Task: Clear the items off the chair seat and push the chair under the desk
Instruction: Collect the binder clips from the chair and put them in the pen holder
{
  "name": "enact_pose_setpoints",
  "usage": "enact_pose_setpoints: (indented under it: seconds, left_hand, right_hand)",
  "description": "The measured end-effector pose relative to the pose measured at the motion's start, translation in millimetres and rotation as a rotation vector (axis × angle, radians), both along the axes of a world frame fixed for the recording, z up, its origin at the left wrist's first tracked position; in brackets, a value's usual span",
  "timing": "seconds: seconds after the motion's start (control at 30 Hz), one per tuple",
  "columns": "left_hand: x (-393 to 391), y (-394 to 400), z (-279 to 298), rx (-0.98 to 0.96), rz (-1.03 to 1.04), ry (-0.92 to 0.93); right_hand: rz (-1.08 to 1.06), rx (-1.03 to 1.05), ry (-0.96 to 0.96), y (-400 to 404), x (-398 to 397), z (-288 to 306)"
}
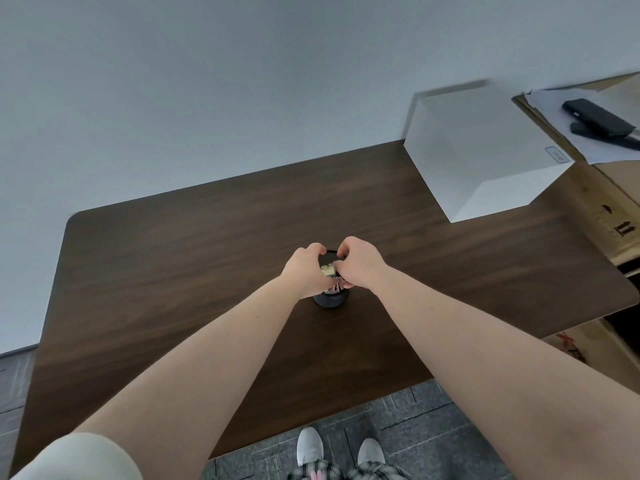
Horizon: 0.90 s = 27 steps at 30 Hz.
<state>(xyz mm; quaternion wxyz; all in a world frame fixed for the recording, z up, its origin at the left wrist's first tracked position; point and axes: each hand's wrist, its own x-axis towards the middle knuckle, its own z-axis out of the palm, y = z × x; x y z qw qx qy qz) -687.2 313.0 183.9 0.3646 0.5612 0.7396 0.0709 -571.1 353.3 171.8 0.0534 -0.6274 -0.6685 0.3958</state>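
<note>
**Both hands closed around a dark cup on the desk**

A small dark ribbed cup (330,299) stood near the middle of the brown wooden desk (173,271), with pale and pink bits showing at its mouth; what they were could not be told. The left hand (304,271) curled around its left side, fingers over the rim. The right hand (360,265) gripped the right side, fingers bent over the top. A white box (485,150) sat at the desk's far right corner. The chair was not visible. White shoes (310,445) stood on grey carpet below.
</note>
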Motion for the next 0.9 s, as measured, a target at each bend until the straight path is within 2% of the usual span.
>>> enact_pose_setpoints:
  seconds: [0.2,0.47,0.73,0.9]
  left_hand:
    - [-0.5,5.7,7.1,0.025,-0.092,0.104]
    - [30.7,26.5,23.8,0.064,-0.291,0.207]
    - [130.0,35.1,20.2,0.111,-0.593,0.190]
    - [207.4,20.0,20.4,0.120,-0.770,0.267]
  right_hand:
    - [0.042,0.095,-0.044,3.4,9.9,0.3]
    - [-0.032,0.143,-0.098,-0.9,55.7,7.5]
    - [-0.288,0.113,-0.185,-38.6,168.2,2.8]
    - [-0.439,0.043,-0.202,-75.8,247.3,-11.4]
